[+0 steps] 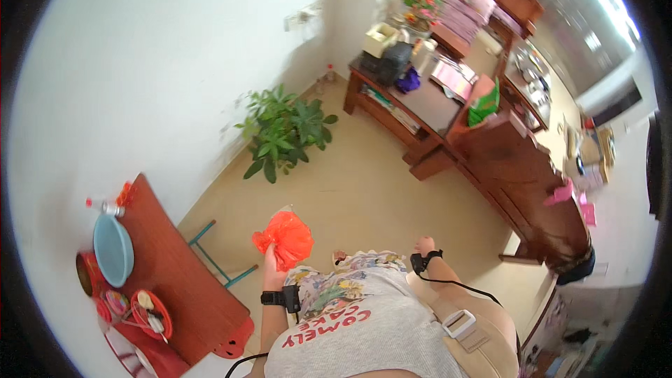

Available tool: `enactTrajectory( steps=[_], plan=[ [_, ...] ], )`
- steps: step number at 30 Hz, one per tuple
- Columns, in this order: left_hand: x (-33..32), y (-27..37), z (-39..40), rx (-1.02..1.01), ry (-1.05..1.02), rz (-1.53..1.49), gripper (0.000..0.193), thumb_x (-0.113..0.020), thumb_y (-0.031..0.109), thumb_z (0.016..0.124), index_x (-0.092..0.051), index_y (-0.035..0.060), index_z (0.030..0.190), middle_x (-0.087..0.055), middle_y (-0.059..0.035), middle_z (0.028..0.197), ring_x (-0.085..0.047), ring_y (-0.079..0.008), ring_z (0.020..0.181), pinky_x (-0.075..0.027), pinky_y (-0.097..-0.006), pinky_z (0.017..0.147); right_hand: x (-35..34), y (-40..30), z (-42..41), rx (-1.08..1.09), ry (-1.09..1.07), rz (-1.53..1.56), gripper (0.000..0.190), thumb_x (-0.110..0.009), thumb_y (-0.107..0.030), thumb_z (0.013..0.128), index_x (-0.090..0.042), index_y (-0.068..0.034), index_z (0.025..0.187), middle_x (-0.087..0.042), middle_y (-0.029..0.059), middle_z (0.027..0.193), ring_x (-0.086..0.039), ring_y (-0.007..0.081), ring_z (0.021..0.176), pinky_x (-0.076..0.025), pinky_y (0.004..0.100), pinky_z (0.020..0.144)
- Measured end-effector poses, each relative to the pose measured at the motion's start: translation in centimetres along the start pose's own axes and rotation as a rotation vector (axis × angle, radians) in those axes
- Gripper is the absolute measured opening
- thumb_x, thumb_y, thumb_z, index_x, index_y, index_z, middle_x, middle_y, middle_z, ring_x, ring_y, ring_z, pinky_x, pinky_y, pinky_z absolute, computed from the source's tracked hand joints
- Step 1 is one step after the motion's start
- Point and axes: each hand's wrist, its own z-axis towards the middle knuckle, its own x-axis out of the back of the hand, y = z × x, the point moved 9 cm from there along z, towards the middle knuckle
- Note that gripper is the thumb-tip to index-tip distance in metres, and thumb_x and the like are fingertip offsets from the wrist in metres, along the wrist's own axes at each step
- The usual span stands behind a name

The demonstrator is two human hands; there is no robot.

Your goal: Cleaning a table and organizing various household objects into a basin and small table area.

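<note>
My left hand (272, 264) is closed around the gathered neck of a red plastic bag (287, 239), held in front of the lap above the tiled floor. What the bag contains cannot be seen. On the other side of the body, my right hand (424, 245) hangs low over the floor, slightly blurred, with nothing visible in it; its fingers look curled. Both wrists wear black straps with small devices and cables. Left of my left hand stands a red-brown wooden table (176, 268), not touched by it.
The table carries a light blue basin (113, 250) and a red basket (152, 315). A leafy potted plant (286, 131) stands by the wall. Ahead right are a wooden side table (430, 107) with boxes and bags, and a carved wooden bench (514, 168).
</note>
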Motion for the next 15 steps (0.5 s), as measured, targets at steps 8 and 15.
enactTrajectory(
  steps=[8, 15],
  plan=[
    [-10.7, -7.7, 8.4, 0.232, -0.068, 0.132, 0.041, -0.041, 0.027, 0.091, -0.039, 0.0018, 0.123, -0.047, -0.0125, 0.125, -0.048, -0.0254, 0.114, -0.038, -0.0404, 0.098, 13.0, 7.5, -2.1, -0.195, 0.383, 0.195, 0.023, -0.053, -0.026, 0.084, -0.057, -0.011, 0.102, -0.058, 0.0041, 0.081, -0.059, 0.0228, 0.068, -0.045, 0.0323, 0.051],
    [-15.8, -7.2, 18.7, 0.311, -0.036, 0.339, 0.04, -0.041, 0.025, 0.091, -0.039, 0.003, 0.125, -0.047, -0.0125, 0.125, -0.048, -0.0262, 0.114, -0.039, -0.0427, 0.097, 6.5, -0.3, -0.5, -0.049, 0.259, 0.31, 0.023, -0.05, -0.024, 0.084, -0.058, -0.007, 0.096, -0.058, 0.0051, 0.078, -0.057, 0.0211, 0.06, -0.042, 0.0311, 0.046]
  ],
)
